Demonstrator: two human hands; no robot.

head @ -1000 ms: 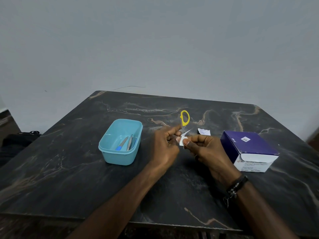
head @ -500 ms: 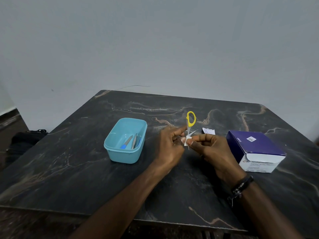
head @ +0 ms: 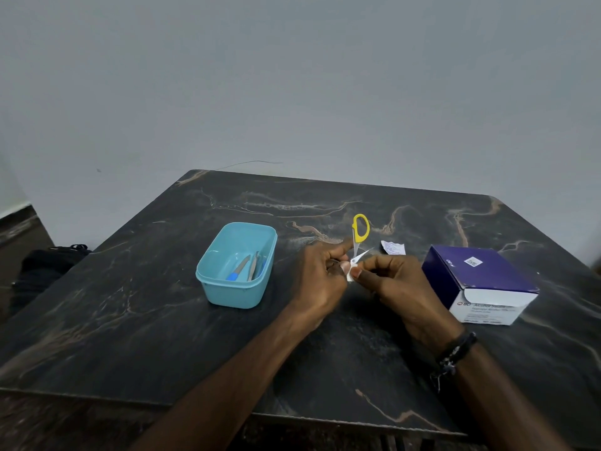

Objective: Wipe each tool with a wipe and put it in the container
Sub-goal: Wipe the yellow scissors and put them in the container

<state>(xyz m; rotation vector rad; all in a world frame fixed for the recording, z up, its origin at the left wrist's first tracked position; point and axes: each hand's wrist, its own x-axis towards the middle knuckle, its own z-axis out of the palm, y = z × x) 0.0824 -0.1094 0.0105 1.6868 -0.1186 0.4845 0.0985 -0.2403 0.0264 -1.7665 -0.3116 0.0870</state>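
Scissors [head: 360,234], yellow loop pointing away from me, pinched in my left hand [head: 320,281] while my right hand [head: 396,288] pinches the wipe [head: 350,274] on them; container [head: 236,265] lies leftward.

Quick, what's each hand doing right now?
Left hand: holding the scissors.
Right hand: pinching the wipe on the blades.

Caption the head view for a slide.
Left hand holds yellow-handled scissors while right hand wipes them with a white wipe beside the teal container.
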